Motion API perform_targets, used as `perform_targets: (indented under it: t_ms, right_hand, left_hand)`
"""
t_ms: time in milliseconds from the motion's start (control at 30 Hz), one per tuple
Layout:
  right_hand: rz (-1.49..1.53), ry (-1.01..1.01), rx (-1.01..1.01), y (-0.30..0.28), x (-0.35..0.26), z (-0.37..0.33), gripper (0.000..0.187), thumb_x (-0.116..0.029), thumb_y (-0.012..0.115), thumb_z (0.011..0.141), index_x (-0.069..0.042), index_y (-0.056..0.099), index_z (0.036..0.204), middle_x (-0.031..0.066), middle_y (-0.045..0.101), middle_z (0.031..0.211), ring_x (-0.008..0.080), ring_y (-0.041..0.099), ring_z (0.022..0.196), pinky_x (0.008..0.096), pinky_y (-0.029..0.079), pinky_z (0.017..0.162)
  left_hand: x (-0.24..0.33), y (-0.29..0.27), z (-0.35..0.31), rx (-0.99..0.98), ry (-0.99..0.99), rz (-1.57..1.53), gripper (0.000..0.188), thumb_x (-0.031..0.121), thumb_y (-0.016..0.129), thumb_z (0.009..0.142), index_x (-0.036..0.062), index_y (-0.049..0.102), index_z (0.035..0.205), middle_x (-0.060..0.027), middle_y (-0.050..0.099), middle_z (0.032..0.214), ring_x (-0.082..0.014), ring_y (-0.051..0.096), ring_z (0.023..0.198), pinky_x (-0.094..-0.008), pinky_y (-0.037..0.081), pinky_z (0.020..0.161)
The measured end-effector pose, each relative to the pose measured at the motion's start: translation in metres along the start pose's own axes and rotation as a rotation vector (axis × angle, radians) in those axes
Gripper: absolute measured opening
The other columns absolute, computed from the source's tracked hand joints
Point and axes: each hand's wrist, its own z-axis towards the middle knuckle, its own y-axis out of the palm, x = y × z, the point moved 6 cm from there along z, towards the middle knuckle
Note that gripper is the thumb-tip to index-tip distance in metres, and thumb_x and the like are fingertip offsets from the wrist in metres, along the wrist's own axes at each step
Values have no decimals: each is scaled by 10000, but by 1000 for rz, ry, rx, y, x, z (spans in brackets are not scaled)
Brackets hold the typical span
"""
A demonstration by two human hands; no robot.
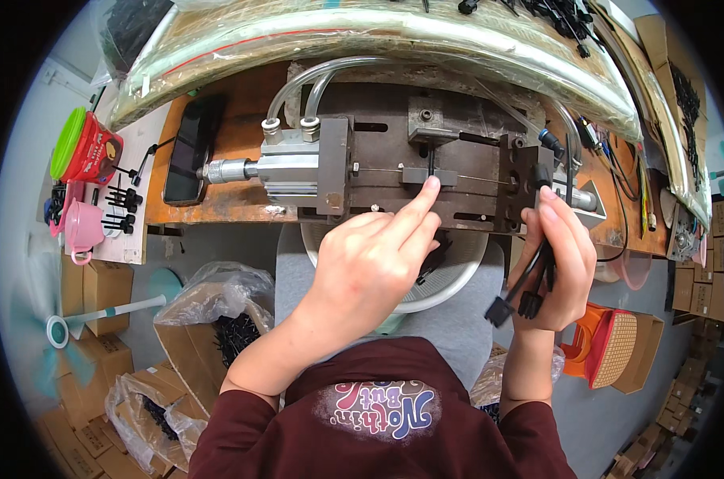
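Note:
My left hand [378, 251] reaches over the front of a metal fixture [378, 152], index finger stretched out. Its fingertip touches a small black part [431, 164] standing in the dark block at the fixture's middle; the thumb is hidden. In my right hand [568, 255], several black cable pieces with plastic ends [501, 310] are gripped. One end [542, 174] sticks up above the fingertips beside the fixture's right plate, while the others hang below the fingers. A silver air cylinder [290, 172] with clear hoses forms the fixture's left side.
A white basket [450, 291] sits on my lap beneath the bench edge. On the left lie a phone [192, 148], a red tub with green rim [90, 148] and a pink cup [84, 227]. Plastic-wrapped boards [362, 40] span the back. A fan [58, 331] and cartons stand lower left.

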Motion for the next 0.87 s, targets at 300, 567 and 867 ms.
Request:
perform_targets:
  t_ms: [300,567,867]
  right_hand:
    - [12,-65,-76,-1,1,0,383,64,718,781,48,556,1127,296,633,1128,281,676,772,326,561,625]
    - [-32,-221,-116,14,-18,21,285,18,695,752,131,662,1011,291,650,1074,308,692,784,332,584,652]
    - [76,169,78,-2,3,22,296,103,726,760,30,701,1046,183,698,1017,264,695,881,332,593,771]
  left_hand:
    - [-4,-7,6,-38,-52,-96,293,144,792,707,47,694,965,-109,660,1221,-193,680,689,-284,542,639]
    - [16,-44,9,75,-75,-728,343,23,827,667,39,740,999,-122,723,945,-224,704,789,-297,578,675]
    - [3,-12,-4,-3,-45,-150,326,7,757,695,37,706,1015,-147,600,1295,-299,666,967,-342,574,797]
